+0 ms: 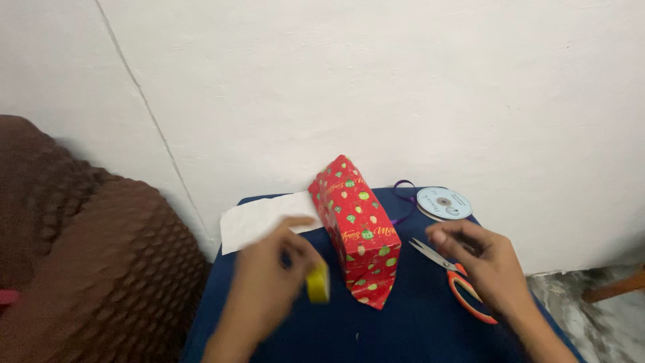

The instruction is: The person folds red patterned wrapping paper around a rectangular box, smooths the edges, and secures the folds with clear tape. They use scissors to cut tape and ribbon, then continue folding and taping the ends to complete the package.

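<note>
My left hand [269, 279] is blurred, its fingers curled round a small yellow roll of tape [318, 283], which I grip just to the left of the gift box's near end. My right hand [487, 265] hovers low over the desk [416, 323] with its fingers bent downward and loosely curled, grasping nothing; they sit right above the scissors [457, 279], though I cannot tell whether they touch them. The scissors lie on the desk with orange handles toward me and silver blades pointing away to the left, toward the box.

Between my two hands lies the gift box [355, 228], wrapped in red paper printed with small green and white ornaments, its long side running away from me toward the wall and its near end folded to a point. Left of its far end lies a white sheet of paper [262, 218]. Right of the box, near the wall, a spool of ribbon [443, 203] lies flat, with a purple strand [403, 195] looping from it toward the box. The desk is covered in dark blue. To my far left is a brown textured cushion [87, 249].
</note>
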